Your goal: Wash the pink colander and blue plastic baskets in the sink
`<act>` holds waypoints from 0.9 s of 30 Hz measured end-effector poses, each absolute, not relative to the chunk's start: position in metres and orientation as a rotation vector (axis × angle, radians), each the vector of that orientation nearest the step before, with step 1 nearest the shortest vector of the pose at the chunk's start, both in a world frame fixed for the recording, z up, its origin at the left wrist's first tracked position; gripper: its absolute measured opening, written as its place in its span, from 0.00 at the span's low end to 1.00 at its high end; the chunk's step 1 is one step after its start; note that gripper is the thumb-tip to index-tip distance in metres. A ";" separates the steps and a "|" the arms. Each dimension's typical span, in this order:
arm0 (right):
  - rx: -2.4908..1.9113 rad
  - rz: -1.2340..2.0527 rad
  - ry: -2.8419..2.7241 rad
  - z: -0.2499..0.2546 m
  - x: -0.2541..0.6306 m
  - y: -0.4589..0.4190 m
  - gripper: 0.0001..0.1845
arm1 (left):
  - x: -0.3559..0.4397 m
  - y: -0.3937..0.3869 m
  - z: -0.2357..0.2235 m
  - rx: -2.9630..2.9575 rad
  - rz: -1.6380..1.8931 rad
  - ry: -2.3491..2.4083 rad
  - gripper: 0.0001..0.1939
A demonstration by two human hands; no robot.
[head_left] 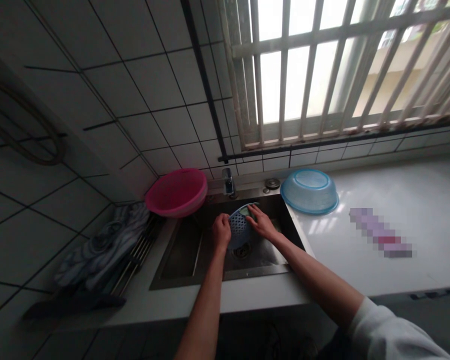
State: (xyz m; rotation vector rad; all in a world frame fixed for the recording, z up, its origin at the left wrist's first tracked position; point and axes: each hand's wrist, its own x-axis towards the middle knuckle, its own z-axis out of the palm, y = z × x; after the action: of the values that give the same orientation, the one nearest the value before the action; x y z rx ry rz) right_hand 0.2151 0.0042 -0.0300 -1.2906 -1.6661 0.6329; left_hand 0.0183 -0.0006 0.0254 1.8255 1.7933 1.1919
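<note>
Both my hands are over a steel sink. My left hand grips the left edge of a blue perforated plastic strainer, held tilted above the drain. My right hand is on the strainer's right side and inside, where something small and pale green lies under its fingers. The tap stands just behind the strainer.
A pink basin rests on the sink's back left corner. A blue basin lies upside down on the white counter to the right. Crumpled cloth covers a rack on the left. Barred window above.
</note>
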 end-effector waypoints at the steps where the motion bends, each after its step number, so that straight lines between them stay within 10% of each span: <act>1: -1.284 0.633 -1.673 -0.031 0.211 0.004 0.33 | 0.022 -0.004 0.027 1.897 1.212 1.778 0.19; 27: -1.223 0.357 -1.869 0.014 0.215 -0.014 0.26 | 0.011 0.005 0.021 0.928 1.294 1.536 0.41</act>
State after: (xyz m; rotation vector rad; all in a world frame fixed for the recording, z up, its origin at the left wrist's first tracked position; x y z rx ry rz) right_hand 0.2149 -0.0144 0.0138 -1.2227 -1.8693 0.3573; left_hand 0.0113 0.0047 0.0211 0.9279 1.5360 1.2936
